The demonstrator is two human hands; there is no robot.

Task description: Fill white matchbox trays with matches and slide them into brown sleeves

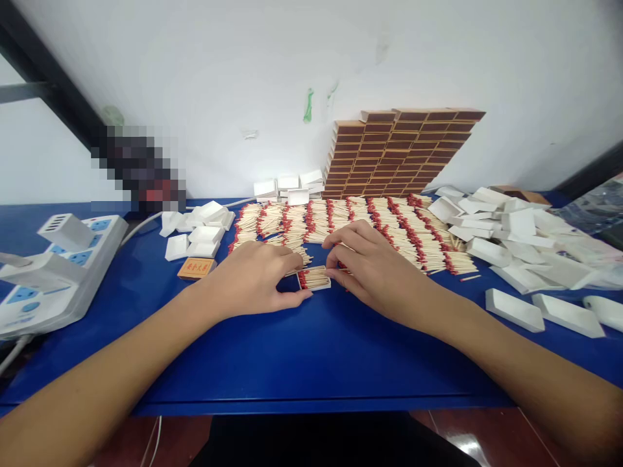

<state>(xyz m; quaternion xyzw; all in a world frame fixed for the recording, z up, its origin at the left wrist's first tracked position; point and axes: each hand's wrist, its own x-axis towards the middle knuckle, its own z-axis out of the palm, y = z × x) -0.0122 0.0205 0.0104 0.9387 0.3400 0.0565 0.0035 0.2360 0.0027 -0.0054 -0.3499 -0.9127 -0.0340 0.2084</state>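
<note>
A small white matchbox tray (pixel 321 286) lies on the blue table, filled with red-headed matches (pixel 314 277). My left hand (pixel 257 275) holds the tray at its left end, thumb at the near side and fingers at the far side. At the tray's right end is my right hand (pixel 365 266), its thumb and fingers pinched together. A few matches show at these fingertips, partly hidden by the hand. Just beyond both hands, loose matches (pixel 316 220) are spread in several rows. Left of my left hand lies an orange matchbox (pixel 196 268).
Matchboxes (pixel 389 155) are stacked against the wall. White trays are heaped at the right (pixel 511 227), with others at the left (pixel 207 233) and back (pixel 289 185). A power strip (pixel 73 279) with plugs stands at the far left. The table's front edge (pixel 316 407) is near me.
</note>
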